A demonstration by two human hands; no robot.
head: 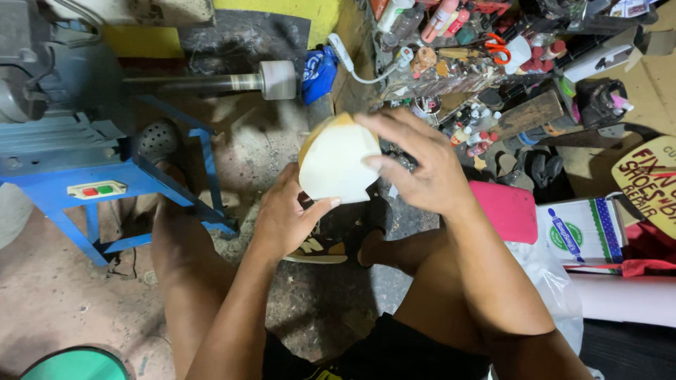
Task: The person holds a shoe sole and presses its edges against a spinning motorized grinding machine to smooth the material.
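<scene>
**Both hands on a pale sheet, held over the knees**

Left hand [285, 214] grips the sheet [336, 163] from below, thumb pressed on its lower right edge, fingers hidden behind. Right hand [417, 165] covers the sheet's top right, fingers spread and curled over the upper edge; grip clenched on the sheet too. The sheet is cream-white, bent into a rounded curve, with a tan-orange layer showing along its top left rim. It sits in mid-air at frame centre, above the floor [49, 295] and between the person's bare knees.

Below the hands, a shoe [320, 248] with a tan sole lies on the floor, partly hidden by the left wrist.

Left: a blue metal stand [158, 186] carries a grey machine; a small pale switch plate [93, 190] with one red and one green button is on the stand's front bar. A shaft ends in a grey roller [278, 79], just beside a crumpled blue bag [318, 72].

Top right: a crowded shelf [486, 63] of bottles, tubes and small jars, orange-handled scissors [498, 48] among them.

Right: a pink cushion [508, 210] touches the right forearm. Beside it a white box [581, 231] with a round green label, a blue bottle picture and a blue patterned strip down one side. Above it a tan wooden sign [648, 179], rounded, with red hand-painted lettering, cut by the frame edge. Bottom left corner: a green round lid [74, 366].
</scene>
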